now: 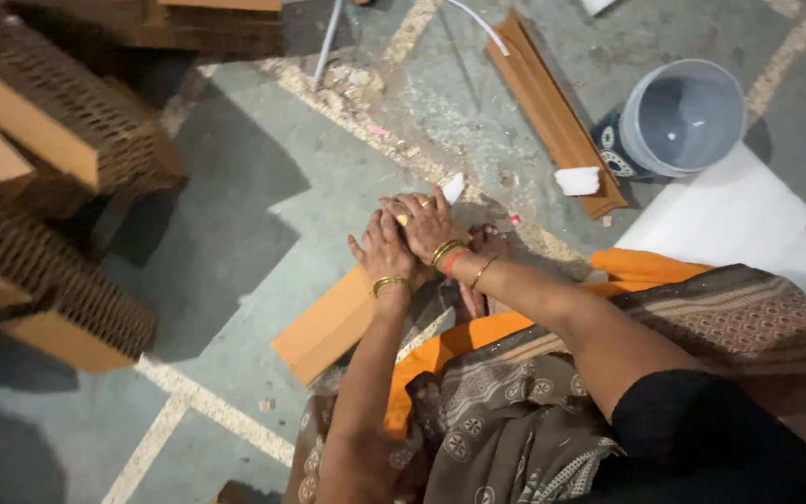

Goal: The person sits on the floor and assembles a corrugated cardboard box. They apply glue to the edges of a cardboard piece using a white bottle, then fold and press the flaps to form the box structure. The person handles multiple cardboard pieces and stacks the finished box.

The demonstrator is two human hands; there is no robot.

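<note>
I sit on the concrete floor with a long flat orange-brown cardboard strip (328, 327) lying slantwise in front of me. My left hand (382, 254) lies flat on the strip's far end, fingers spread. My right hand (424, 222) rests partly over the left one, palm down, pressing on the same end. Both wrists carry gold bangles. A small white piece (453, 189) pokes out just beyond my right fingertips; whether the hand touches it is unclear. My foot (489, 245) sits beside the strip, and patterned brown and orange cloth (515, 411) covers my lap.
Stacked honeycomb cardboard blocks (67, 121) fill the left side, with another (58, 308) lower down. A second brown strip (557, 112) with a white block (577, 180) lies at the upper right beside a grey bucket (683, 117). A white sheet (748, 224) lies at the right.
</note>
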